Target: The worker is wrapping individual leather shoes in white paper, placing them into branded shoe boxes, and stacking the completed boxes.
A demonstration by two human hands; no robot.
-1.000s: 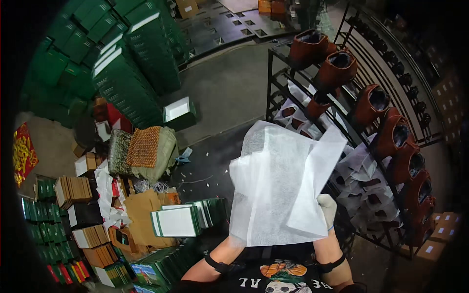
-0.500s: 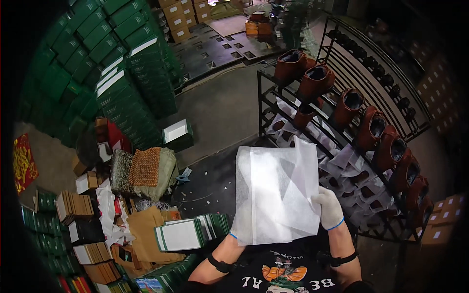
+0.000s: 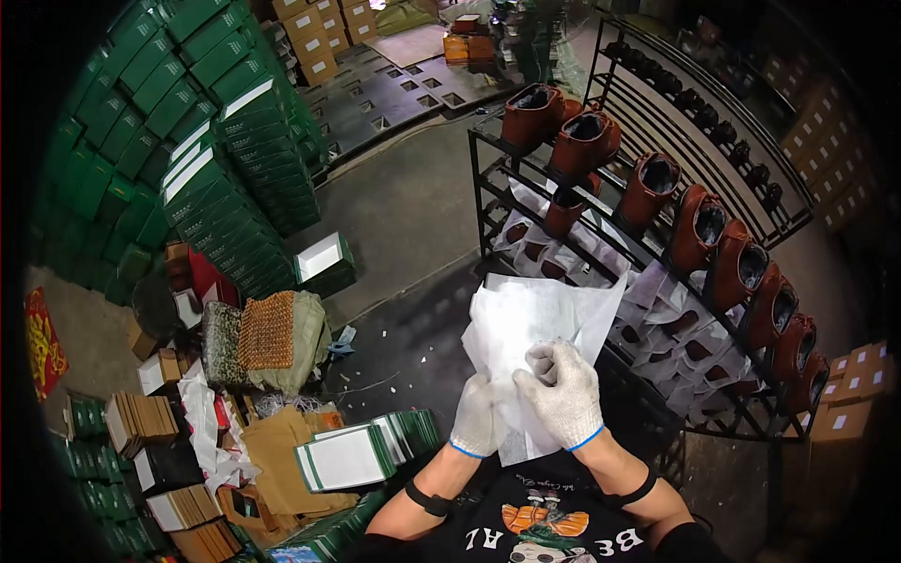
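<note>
Both my hands wear white knit gloves and hold thin white wrapping paper sheets (image 3: 535,324) in front of my chest. My left hand (image 3: 477,418) grips the lower left part of the paper. My right hand (image 3: 563,394) lies over the paper's middle, fingers curled into it. The sheets are crumpled and fold upward toward a black metal rack (image 3: 657,263). On the rack's rails stand several brown leather boots (image 3: 587,141), openings up.
Tall stacks of green shoe boxes (image 3: 188,141) fill the left. An open green box with a white inside (image 3: 324,263) sits on the concrete floor. A woven seat cushion (image 3: 267,328), flat cardboard, and white-and-green box lids (image 3: 347,455) lie near my left.
The paper, held up and spread wide a second ago, has come down and been gathered. My right hand moved from its right edge to its middle, close to my left hand.
</note>
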